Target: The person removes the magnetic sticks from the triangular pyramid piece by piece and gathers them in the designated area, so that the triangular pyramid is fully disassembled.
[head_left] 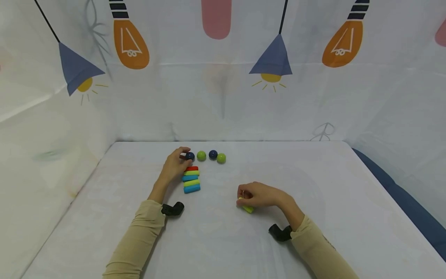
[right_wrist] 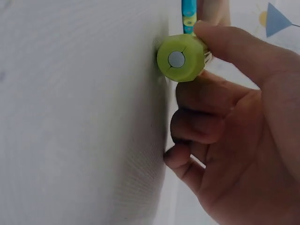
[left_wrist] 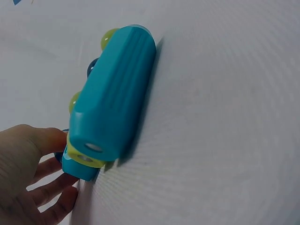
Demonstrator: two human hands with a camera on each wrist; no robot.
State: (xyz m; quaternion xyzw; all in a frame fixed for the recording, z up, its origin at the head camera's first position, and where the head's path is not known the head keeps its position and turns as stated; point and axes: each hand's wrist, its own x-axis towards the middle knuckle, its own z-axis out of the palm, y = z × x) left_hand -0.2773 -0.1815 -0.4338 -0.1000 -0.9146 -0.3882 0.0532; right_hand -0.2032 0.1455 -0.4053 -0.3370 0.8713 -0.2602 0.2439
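At the back left of the table, my left hand (head_left: 175, 164) pinches a dark blue ball (head_left: 189, 156) between thumb and fingers. In the left wrist view, faceted cylinders mostly hide that ball from sight. Just below this hand, a column of short cylinders in red, yellow-green and blue (head_left: 192, 188) lies on the table. My right hand (head_left: 263, 195) is nearer the middle, where it pinches a yellow-green cylinder (right_wrist: 176, 58) between thumb and index finger. The cylinder is close to the tabletop; whether it touches is unclear. The other right fingers are curled underneath.
Right of the held ball, a green ball (head_left: 201, 155), another dark blue ball (head_left: 213, 154) and a second green ball (head_left: 221, 158) form a rough row. White printed fabric (head_left: 223, 97) rises behind the white table (head_left: 216, 240). Black wrist mounts (head_left: 173, 209) sit by both sleeves.
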